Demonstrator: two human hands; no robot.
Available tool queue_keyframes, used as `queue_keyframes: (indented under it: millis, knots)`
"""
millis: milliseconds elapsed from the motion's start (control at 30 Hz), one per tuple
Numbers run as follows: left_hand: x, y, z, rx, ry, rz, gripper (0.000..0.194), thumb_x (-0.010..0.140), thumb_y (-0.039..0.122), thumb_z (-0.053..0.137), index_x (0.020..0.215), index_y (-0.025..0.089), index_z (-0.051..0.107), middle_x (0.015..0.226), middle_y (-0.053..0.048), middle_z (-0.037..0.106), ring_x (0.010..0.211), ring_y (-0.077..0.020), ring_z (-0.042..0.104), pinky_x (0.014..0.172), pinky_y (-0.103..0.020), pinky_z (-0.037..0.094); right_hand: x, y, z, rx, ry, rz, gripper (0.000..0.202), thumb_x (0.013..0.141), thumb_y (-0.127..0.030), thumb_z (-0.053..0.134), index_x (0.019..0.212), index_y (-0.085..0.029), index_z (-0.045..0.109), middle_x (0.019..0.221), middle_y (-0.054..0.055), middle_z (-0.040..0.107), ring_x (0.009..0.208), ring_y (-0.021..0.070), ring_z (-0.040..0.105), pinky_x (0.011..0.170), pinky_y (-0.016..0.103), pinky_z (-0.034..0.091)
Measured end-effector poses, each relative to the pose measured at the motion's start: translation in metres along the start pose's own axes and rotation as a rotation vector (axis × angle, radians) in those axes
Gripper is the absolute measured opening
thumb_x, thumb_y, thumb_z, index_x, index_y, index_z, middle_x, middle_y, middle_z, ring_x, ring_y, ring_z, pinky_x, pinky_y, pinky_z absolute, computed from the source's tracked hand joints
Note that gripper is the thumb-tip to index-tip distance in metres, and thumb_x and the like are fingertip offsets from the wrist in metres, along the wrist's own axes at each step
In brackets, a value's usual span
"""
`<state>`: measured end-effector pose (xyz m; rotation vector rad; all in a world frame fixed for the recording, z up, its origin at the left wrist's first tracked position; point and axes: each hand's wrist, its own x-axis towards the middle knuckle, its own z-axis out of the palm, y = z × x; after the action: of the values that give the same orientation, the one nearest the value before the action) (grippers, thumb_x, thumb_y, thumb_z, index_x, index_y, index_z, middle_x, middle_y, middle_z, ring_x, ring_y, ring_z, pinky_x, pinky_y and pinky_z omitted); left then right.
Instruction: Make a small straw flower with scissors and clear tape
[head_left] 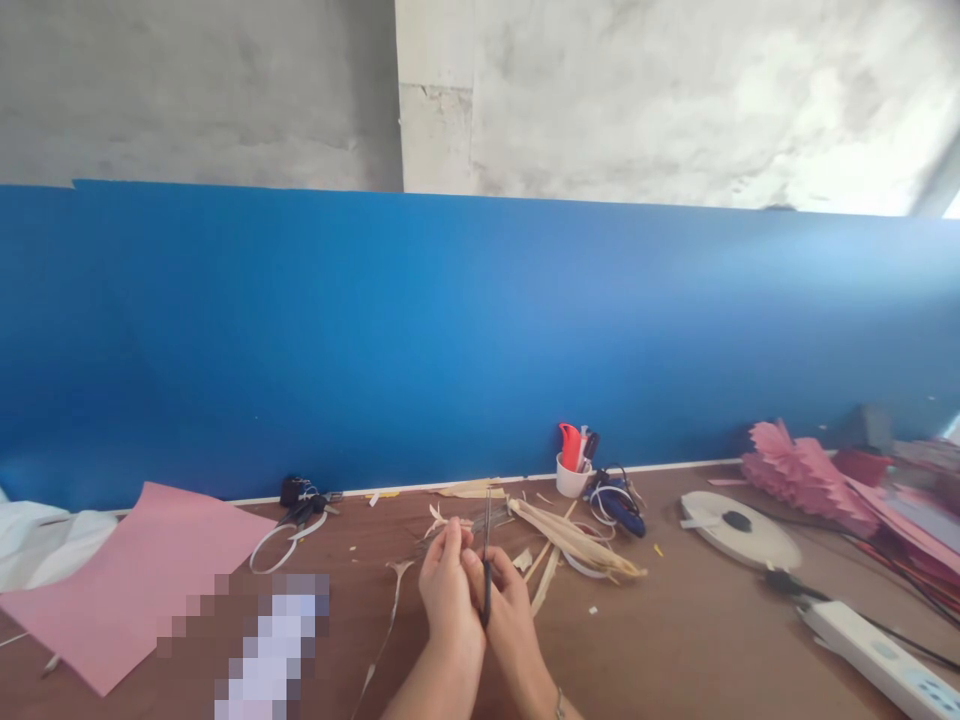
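Note:
Both of my hands are close together, low in the middle of the head view. My right hand [511, 608] is closed around a pair of scissors [487, 575], whose dark handle sits in the fingers and whose narrow blades point up and away. My left hand [450, 585] is pinched, its fingertips on a pale strip of dried husk [439, 522] that pokes out past them; the fingers hide most of it. To the right of the hands lies a bundle of dried husks [574, 540]. A thin curling fibre [391, 610] trails on the table to the left.
Pink paper [142, 580] lies left on the brown table [660, 640]. Behind the hands stands a white cup [572, 478] with pens and a red-handled tool. Rightward are a cream disc [720, 520], a power strip [877, 650] and pleated pink paper [802, 475]. A blue partition [450, 330] bounds the back.

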<state>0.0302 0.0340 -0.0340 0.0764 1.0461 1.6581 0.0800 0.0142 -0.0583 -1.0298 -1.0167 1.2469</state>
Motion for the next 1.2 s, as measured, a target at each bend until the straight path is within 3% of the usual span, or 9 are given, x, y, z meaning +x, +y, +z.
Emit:
queue_keyframes:
  millis: [200,567,767,900,1200]
  knots:
    - [0.004,-0.005,-0.002,-0.005,-0.003,-0.005,0.011,0.067,0.023,0.071,0.07,0.013,0.067,0.067,-0.002,0.064,0.055,-0.0092,0.058,0.051,-0.019,0.047,-0.001,0.004,0.0,-0.023,0.035,0.001,0.037,0.069,-0.052,0.064,0.065,-0.018,0.048,0.055,-0.005,0.049,0.054,0.0107,0.043,0.05,0.021,0.036]
    - [0.022,-0.029,-0.013,0.09,0.008,0.069,0.021,0.056,0.03,0.075,0.063,0.013,0.067,0.061,-0.003,0.064,0.055,-0.0138,0.06,0.051,-0.022,0.047,0.0,0.025,-0.01,-0.049,0.133,0.021,0.04,0.065,-0.055,0.064,0.067,-0.016,0.056,0.056,-0.001,0.056,0.056,0.0137,0.05,0.052,0.022,0.039]
    - [0.013,-0.025,-0.009,0.071,-0.089,0.106,0.029,0.054,0.038,0.077,0.063,0.014,0.063,0.054,0.001,0.06,0.045,-0.0106,0.055,0.046,-0.022,0.044,0.006,0.013,-0.011,-0.013,0.101,0.021,0.042,0.062,-0.056,0.067,0.06,-0.018,0.051,0.05,-0.004,0.052,0.049,0.0115,0.046,0.046,0.021,0.036]
    - [0.011,-0.022,-0.008,0.086,-0.08,0.123,0.031,0.054,0.041,0.076,0.063,0.015,0.063,0.054,0.002,0.059,0.044,-0.0099,0.053,0.045,-0.022,0.043,0.004,0.007,-0.009,-0.013,0.092,0.008,0.041,0.062,-0.056,0.066,0.062,-0.017,0.053,0.051,-0.003,0.053,0.05,0.0125,0.048,0.046,0.021,0.037]
    - [0.02,-0.031,-0.015,0.145,-0.063,0.142,0.031,0.055,0.041,0.076,0.063,0.013,0.065,0.06,-0.003,0.065,0.055,-0.014,0.059,0.055,-0.025,0.046,0.003,0.027,-0.01,-0.054,0.131,0.027,0.037,0.069,-0.051,0.064,0.065,-0.016,0.052,0.055,-0.002,0.056,0.053,0.0123,0.049,0.048,0.021,0.038]
